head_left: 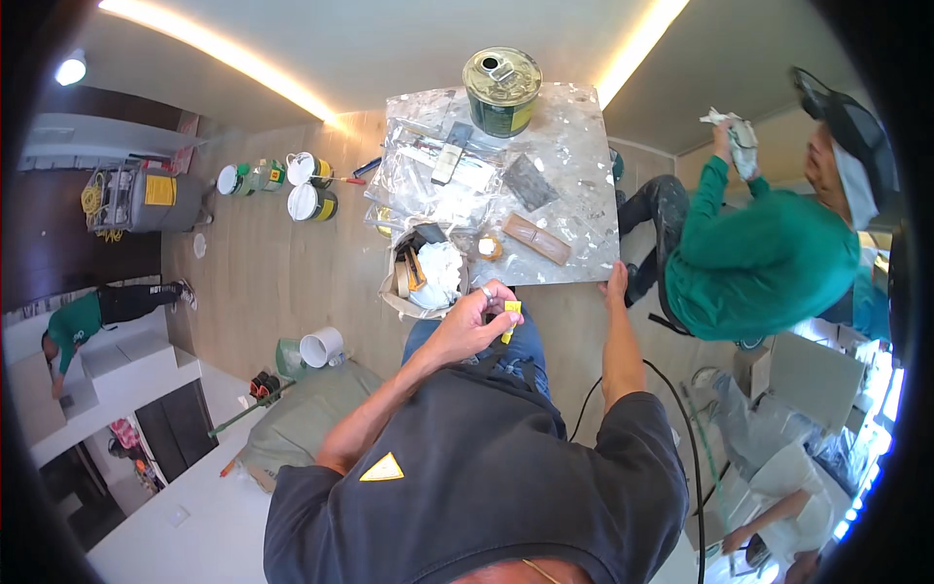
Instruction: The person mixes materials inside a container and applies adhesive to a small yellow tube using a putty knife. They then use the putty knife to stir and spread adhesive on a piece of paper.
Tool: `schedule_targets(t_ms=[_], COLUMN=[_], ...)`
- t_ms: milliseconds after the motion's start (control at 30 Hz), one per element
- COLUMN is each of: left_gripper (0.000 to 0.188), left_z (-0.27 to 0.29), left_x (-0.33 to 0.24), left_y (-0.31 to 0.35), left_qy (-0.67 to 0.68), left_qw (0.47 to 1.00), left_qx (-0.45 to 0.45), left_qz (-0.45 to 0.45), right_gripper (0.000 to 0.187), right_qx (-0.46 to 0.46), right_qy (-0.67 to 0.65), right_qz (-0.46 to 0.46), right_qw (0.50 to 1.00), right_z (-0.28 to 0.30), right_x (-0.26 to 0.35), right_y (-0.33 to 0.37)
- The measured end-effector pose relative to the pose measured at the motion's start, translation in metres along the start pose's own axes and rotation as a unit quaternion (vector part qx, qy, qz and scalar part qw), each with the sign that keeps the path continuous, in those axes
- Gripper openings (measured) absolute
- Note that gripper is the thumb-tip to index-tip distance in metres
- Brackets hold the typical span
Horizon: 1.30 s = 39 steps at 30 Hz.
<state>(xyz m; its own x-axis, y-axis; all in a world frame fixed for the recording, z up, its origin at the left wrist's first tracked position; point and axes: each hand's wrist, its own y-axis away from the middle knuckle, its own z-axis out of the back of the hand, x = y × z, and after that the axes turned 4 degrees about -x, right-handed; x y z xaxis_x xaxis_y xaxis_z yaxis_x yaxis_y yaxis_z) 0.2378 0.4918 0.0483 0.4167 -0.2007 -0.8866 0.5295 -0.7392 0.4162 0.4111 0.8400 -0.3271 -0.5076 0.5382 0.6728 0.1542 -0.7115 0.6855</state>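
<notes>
My left hand (479, 326) is closed, its thumb and fingers pinching a small yellow strip (511, 322) in front of my body. A ring shows on one finger. At the near right corner of the paint-spattered table (584, 216), my right hand (617, 283) rests against the edge with its fingers stretched out. Close beyond my left hand, a cloth bag (399, 296) holds a white rag, a roll of tape and other items. A small amber jar (489, 248) and a brown sanding block (536, 239) lie on the near part of the table.
A large metal can (502, 92), a putty knife (449, 154) and a grey abrasive sheet (530, 182) are on the table. Paint buckets (311, 202) stand on the floor to the left. A co-worker in green (769, 253) sits at right with a rag; a black cable (686, 419) runs nearby.
</notes>
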Motion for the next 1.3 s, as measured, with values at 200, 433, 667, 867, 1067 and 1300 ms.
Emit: schedule_targets(t_ms=[200,433,667,867,1067,1300], left_gripper=[0.013,0.015,0.013,0.013,0.014,0.013], left_z=[-0.02,-0.03,-0.03,-0.035,-0.045,-0.065], left_x=[0.016,0.008,0.009,0.015,0.01,-0.001], left_y=[-0.009,-0.026,-0.027,-0.041,-0.056,-0.075], left_qy=[0.017,-0.044,-0.052,-0.055,-0.043,-0.077], left_qw=[1.0,0.999,0.999,0.997,0.998,0.995], left_qx=[-0.005,0.003,0.014,0.043,0.043,0.056], left_qz=[0.015,-0.015,-0.002,-0.013,0.004,-0.006], right_gripper=[0.056,0.063,0.069,0.074,0.075,0.075], right_qx=[-0.052,-0.067,-0.108,-0.13,-0.131,-0.126], right_qy=[0.021,0.023,0.069,0.093,0.12,0.117], right_qz=[0.017,0.046,0.103,0.096,0.114,0.07], right_qw=[0.998,0.996,0.986,0.982,0.977,0.983], right_z=[-0.01,-0.01,-0.012,-0.005,-0.008,-0.021], right_x=[0.01,0.008,-0.004,0.0,0.015,0.016], right_y=[-0.002,-0.001,-0.015,-0.013,0.014,0.038])
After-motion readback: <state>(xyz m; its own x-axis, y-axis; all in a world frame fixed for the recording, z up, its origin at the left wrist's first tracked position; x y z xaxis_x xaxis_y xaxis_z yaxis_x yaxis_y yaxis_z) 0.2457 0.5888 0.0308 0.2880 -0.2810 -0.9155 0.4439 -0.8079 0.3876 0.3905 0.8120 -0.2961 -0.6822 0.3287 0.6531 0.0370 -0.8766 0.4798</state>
